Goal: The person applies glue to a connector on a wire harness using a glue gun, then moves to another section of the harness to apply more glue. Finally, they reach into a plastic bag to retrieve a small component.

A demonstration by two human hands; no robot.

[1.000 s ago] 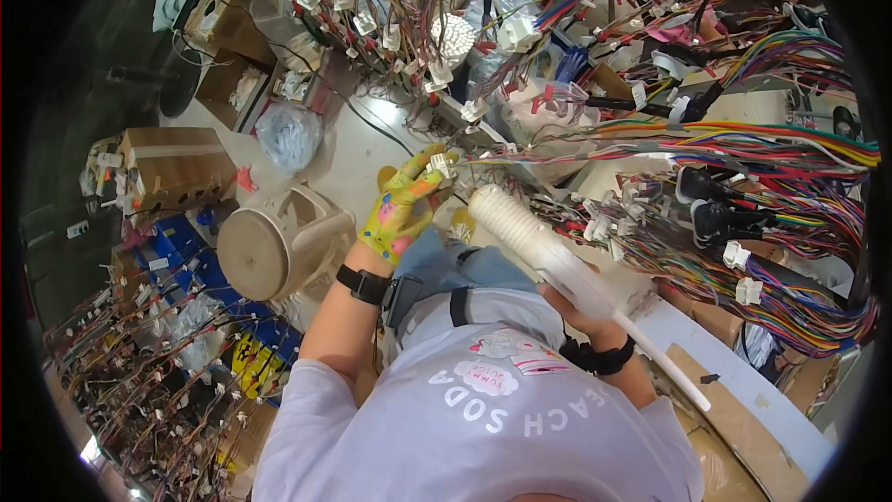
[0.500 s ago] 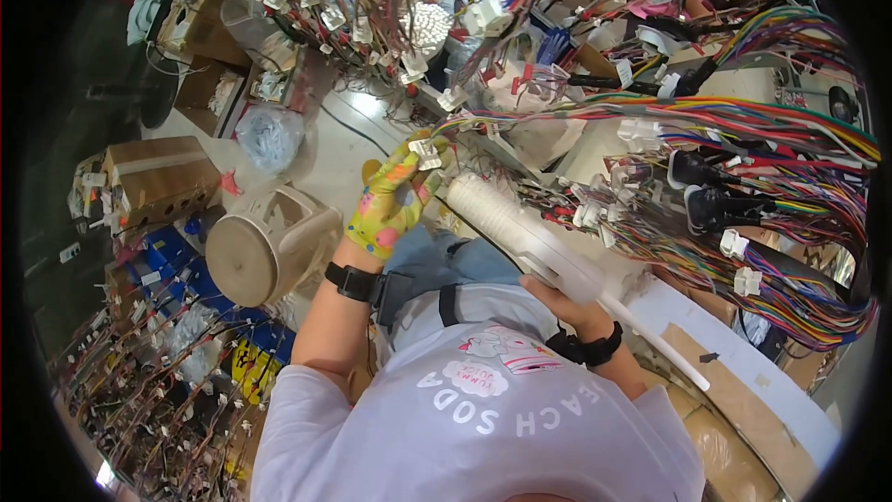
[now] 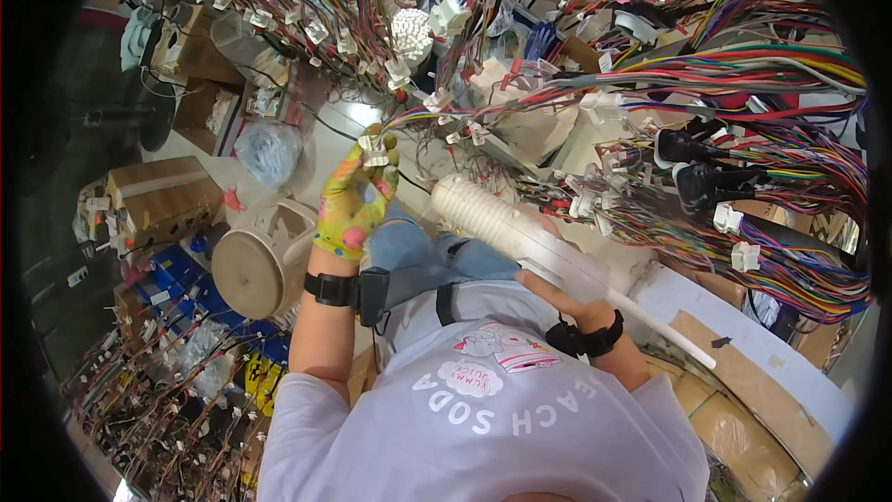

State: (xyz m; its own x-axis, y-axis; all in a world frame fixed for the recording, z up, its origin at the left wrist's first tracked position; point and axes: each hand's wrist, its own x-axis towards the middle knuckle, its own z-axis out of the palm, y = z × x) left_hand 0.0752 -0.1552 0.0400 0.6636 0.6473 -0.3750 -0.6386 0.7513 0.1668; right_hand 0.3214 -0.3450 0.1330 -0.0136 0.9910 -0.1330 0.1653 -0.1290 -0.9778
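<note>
Pinching a white connector (image 3: 373, 151) between fingers of the gloved left hand (image 3: 349, 208), just left of the ribbed white tool (image 3: 531, 240) gripped in the right hand (image 3: 569, 303), with fingers mostly hidden; could lose the connector to a tug on the wire bundle (image 3: 641, 81)

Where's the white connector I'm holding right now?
In the head view, the white connector is left of centre, in the upper half, held by the yellow-gloved left hand, with coloured wires running rightward.
</note>
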